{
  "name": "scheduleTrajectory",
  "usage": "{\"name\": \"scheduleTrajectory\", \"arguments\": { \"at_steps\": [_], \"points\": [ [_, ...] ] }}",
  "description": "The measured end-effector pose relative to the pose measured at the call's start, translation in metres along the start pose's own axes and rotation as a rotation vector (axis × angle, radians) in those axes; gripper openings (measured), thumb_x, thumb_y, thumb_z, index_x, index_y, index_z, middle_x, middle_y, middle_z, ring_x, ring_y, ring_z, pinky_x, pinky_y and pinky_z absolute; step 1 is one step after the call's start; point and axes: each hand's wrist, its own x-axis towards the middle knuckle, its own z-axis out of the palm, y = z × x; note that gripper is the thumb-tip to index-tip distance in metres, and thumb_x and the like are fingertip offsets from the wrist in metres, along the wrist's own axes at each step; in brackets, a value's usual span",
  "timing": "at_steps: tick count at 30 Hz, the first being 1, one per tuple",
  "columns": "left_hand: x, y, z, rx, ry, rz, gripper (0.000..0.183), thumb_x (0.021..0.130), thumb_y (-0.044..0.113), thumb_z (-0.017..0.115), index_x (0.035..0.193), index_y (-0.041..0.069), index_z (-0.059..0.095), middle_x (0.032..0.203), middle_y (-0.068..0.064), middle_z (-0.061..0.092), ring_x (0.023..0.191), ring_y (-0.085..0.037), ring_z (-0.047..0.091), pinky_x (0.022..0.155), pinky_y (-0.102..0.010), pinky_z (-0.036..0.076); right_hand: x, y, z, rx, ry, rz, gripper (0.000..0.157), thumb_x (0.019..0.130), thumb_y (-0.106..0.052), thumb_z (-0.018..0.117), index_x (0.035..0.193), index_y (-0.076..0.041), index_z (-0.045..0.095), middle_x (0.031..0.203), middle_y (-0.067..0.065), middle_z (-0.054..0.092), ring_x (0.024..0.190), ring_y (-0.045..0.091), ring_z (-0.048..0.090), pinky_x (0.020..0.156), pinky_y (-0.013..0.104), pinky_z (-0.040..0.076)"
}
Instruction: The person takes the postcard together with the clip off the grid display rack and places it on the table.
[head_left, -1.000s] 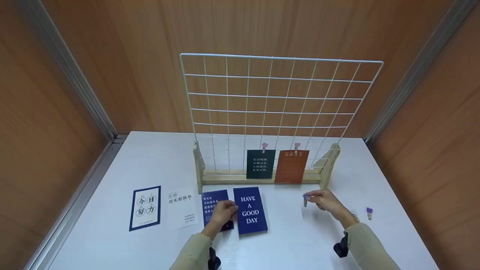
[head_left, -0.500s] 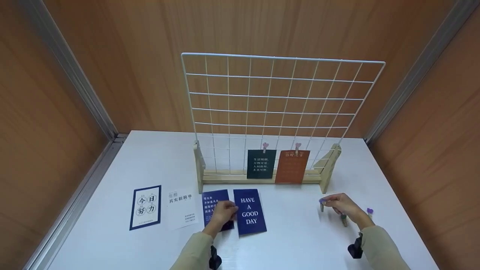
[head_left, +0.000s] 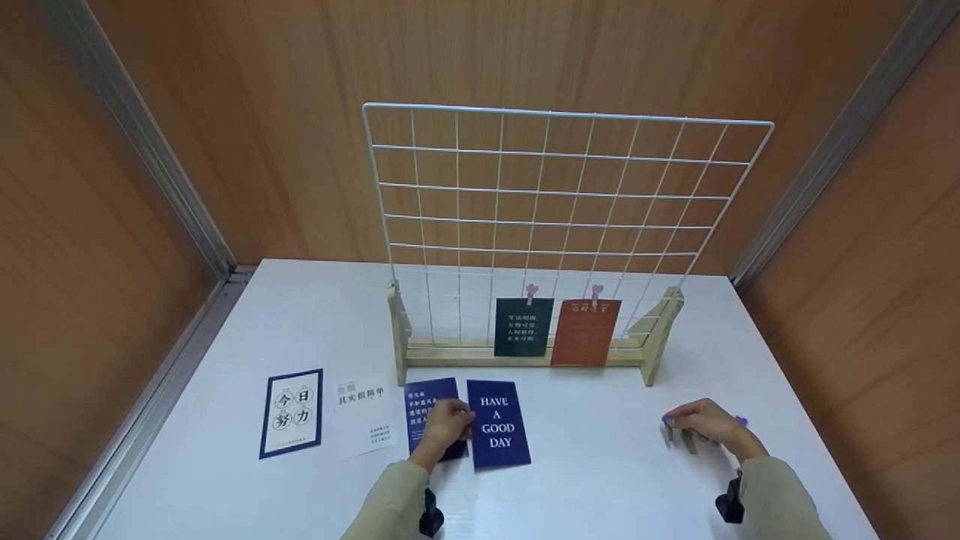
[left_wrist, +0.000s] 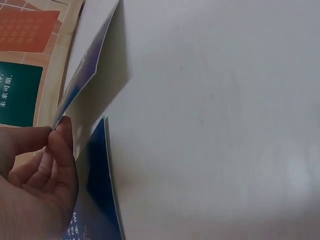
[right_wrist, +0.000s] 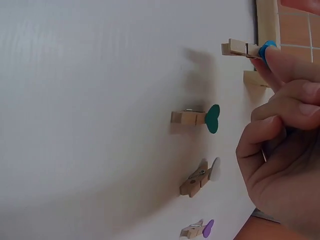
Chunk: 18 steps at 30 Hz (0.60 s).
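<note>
Four cards lie on the counter; two more hang clipped to the wire grid. The left hand pinches the "HAVE A GOOD DAY" card by its raised edge. The right hand pinches a blue-tipped clothespin above three loose clothespins at the counter's right.

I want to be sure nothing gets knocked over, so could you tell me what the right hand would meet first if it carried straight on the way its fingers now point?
The right hand, pinching a blue-headed clothespin, points left across the bare white table. That way looks free until the HAVE A GOOD DAY card, though depth is uncertain.
</note>
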Motion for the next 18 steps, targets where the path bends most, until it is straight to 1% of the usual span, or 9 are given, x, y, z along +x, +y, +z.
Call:
{"name": "scheduleTrajectory", "arguments": {
  "at_steps": [2,5,11,15,17,18],
  "points": [
    [-0.001,0.001,0.000,0.015,0.008,0.002,0.015,0.081,-0.001,0.057,0.092,-0.011,0.057,0.065,-0.011,0.059,0.050,-0.014,0.055,0.047,-0.025,0.048,0.000,0.004,0.001,-0.013,0.000,0.010,0.029,0.081,-0.012,0.059,0.103,0.007,0.061,0.069,-0.001,0.053,0.048,0.007,0.034,0.043,0.019,0.029],
    [-0.001,0.001,0.001,0.065,0.026,0.015,0.012,0.079,-0.001,0.058,0.089,-0.009,0.058,0.062,-0.009,0.058,0.048,-0.014,0.055,0.046,-0.025,0.048,0.000,0.008,0.002,-0.018,0.009,0.035,0.028,0.080,-0.011,0.059,0.102,0.006,0.061,0.072,0.000,0.055,0.049,0.006,0.036,0.043,0.019,0.030],
    [-0.001,-0.001,0.001,0.154,0.058,0.017,0.008,0.078,0.000,0.060,0.084,-0.005,0.059,0.059,-0.005,0.056,0.048,-0.014,0.055,0.045,-0.025,0.047,0.001,0.015,0.005,-0.023,0.031,0.065,0.027,0.081,-0.010,0.058,0.101,0.007,0.061,0.071,0.001,0.056,0.050,0.008,0.039,0.045,0.020,0.032],
    [-0.002,-0.001,-0.001,0.172,0.076,0.028,0.006,0.078,0.000,0.061,0.081,-0.004,0.059,0.058,-0.005,0.055,0.049,-0.014,0.055,0.045,-0.024,0.047,0.000,0.017,0.006,-0.013,0.050,0.095,0.026,0.080,-0.010,0.058,0.101,0.006,0.062,0.070,0.000,0.055,0.050,0.008,0.039,0.045,0.021,0.033],
    [-0.003,-0.001,-0.001,0.177,0.083,0.044,0.005,0.078,0.000,0.061,0.080,-0.004,0.059,0.058,-0.005,0.055,0.048,-0.014,0.055,0.044,-0.024,0.047,0.000,0.018,0.006,0.002,0.054,0.095,0.026,0.080,-0.010,0.059,0.100,0.006,0.061,0.068,-0.001,0.055,0.048,0.007,0.038,0.045,0.020,0.032],
    [-0.003,-0.001,-0.001,0.183,0.087,0.053,0.004,0.078,0.000,0.060,0.079,-0.004,0.059,0.057,-0.005,0.055,0.047,-0.013,0.054,0.043,-0.024,0.047,0.000,0.018,0.005,0.016,0.043,0.080,0.026,0.080,-0.009,0.058,0.101,0.008,0.061,0.068,-0.001,0.055,0.047,0.006,0.037,0.044,0.019,0.032]
  ]
}}
